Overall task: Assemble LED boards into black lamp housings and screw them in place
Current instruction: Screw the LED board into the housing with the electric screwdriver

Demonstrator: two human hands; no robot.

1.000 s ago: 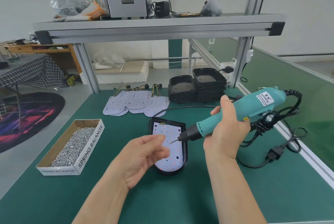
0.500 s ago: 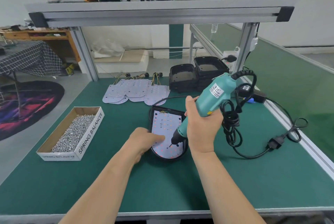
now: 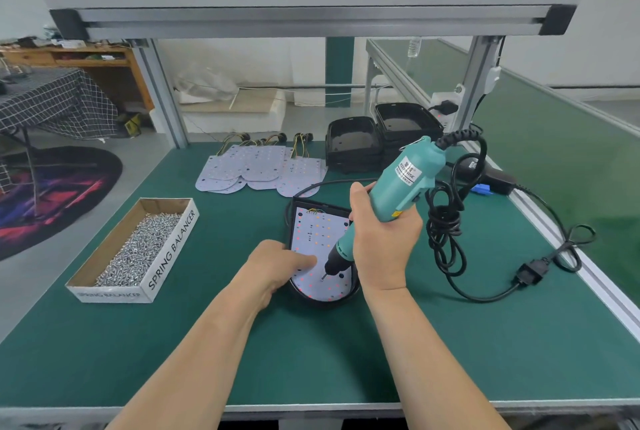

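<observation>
A black lamp housing [image 3: 349,296] lies on the green bench in front of me with a white LED board [image 3: 317,232] seated inside it. My left hand [image 3: 277,265] rests on the board's left side, one finger pressing near the lower middle. My right hand [image 3: 382,242] grips a teal electric screwdriver [image 3: 403,183], held steeply, its bit tip down on the board's lower part, right beside my left fingertip. Whether a screw sits under the bit is too small to tell.
A cardboard box of screws [image 3: 136,251] stands at the left. Loose LED boards [image 3: 259,168] and stacked black housings [image 3: 377,138] lie at the back. The screwdriver's coiled cable [image 3: 446,232] and plug [image 3: 528,273] trail right. An overhead shelf [image 3: 311,10] crosses above.
My right hand swung the screwdriver from nearly level to steep and brought its tip down onto the board. My left hand dropped from the air onto the board.
</observation>
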